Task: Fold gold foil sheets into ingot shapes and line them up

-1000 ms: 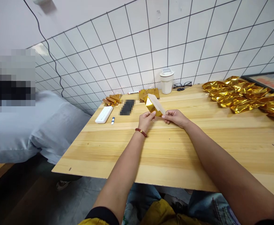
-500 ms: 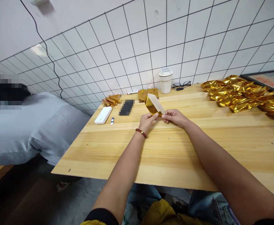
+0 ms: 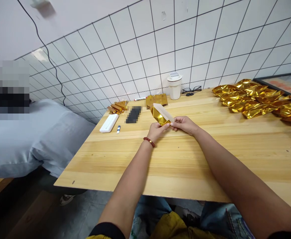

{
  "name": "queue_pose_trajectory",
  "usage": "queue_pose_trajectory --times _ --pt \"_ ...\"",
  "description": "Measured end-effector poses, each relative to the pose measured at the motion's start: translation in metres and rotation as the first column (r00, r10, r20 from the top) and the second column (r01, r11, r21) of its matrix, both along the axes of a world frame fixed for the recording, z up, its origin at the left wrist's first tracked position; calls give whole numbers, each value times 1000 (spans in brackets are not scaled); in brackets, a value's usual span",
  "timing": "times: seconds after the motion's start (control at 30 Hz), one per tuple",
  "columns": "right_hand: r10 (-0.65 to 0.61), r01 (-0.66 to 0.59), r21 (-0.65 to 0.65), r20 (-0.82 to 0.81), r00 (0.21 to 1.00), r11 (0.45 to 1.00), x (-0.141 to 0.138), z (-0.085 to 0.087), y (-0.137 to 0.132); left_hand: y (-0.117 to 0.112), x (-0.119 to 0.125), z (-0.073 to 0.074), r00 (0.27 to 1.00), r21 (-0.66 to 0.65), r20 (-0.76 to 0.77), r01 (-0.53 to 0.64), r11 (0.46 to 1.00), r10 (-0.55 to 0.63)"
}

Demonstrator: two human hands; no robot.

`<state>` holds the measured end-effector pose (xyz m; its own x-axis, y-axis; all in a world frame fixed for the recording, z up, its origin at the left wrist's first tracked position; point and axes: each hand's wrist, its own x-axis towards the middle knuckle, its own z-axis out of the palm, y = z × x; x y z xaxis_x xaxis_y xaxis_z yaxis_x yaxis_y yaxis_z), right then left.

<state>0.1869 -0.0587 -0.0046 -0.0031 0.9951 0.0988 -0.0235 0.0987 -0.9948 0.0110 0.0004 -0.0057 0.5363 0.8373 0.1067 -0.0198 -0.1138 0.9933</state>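
Observation:
A sheet of gold foil paper [image 3: 157, 114], partly folded, is held up over the wooden table between both hands. Its shiny gold side shows at the left and a pale inner side at the upper right. My left hand [image 3: 157, 130], with a red bead bracelet at the wrist, pinches the lower edge of the paper. At the near right corner, the fingertips of my right hand [image 3: 185, 125] are closed on the same paper. The two hands nearly touch.
Rows of folded gold foil pieces [image 3: 250, 99] lie at the right. Behind the hands are a gold paper stack [image 3: 157, 100], a white lidded cup [image 3: 174, 87] and glasses [image 3: 192, 90]. A white box [image 3: 109, 123] lies left. A person in grey [image 3: 48, 132] sits beyond the table's left edge.
The gold paper has tilted lower and to the left, and its gold side looks more rounded. Both hands keep their pinch. The person at the left has moved their head slightly.

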Motion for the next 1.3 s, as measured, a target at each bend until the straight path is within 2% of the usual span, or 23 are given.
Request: queue_pose_trajectory --times 0.1,0.2,0.3,0.4,0.53,0.6,0.73,0.93,1.0,1.13,1.3 --pt "3 -3 -6 13 1000 1000 -1 0 0 1 -1 1 999 -3 3 -43 999 43" --pt "-4 4 -19 11 1000 1000 -1 0 0 4 -3 3 989 -19 65 -135 991 136" --pt "-6 7 -18 18 1000 1000 0 -1 0 6 -4 4 979 -56 113 -164 985 170" --pt "-14 15 -14 26 1000 1000 0 -1 0 6 -3 4 985 -52 110 -130 990 135" --pt "-13 13 -16 24 1000 1000 0 0 0 2 -2 4 999 -36 52 -13 999 15" --pt "-7 7 -19 20 1000 1000 0 1 0 1 -1 4 999 -32 37 -2 999 3" --pt "-9 9 -23 17 1000 1000 0 0 0 3 -2 4 991 -34 73 -108 994 110" --pt "2 -2 -15 34 999 1000 1 -2 1 6 -4 8 955 -151 193 -196 969 223" --pt "1 -1 -19 31 1000 1000 1 -1 1 5 -4 8 961 -137 192 -172 975 197" --pt "-13 13 -19 33 999 1000 0 -1 1 2 -2 5 994 -37 90 -63 997 66" --pt "-7 8 -5 52 999 1000 -1 0 0 4 -1 0 998 -15 51 -27 1000 28"
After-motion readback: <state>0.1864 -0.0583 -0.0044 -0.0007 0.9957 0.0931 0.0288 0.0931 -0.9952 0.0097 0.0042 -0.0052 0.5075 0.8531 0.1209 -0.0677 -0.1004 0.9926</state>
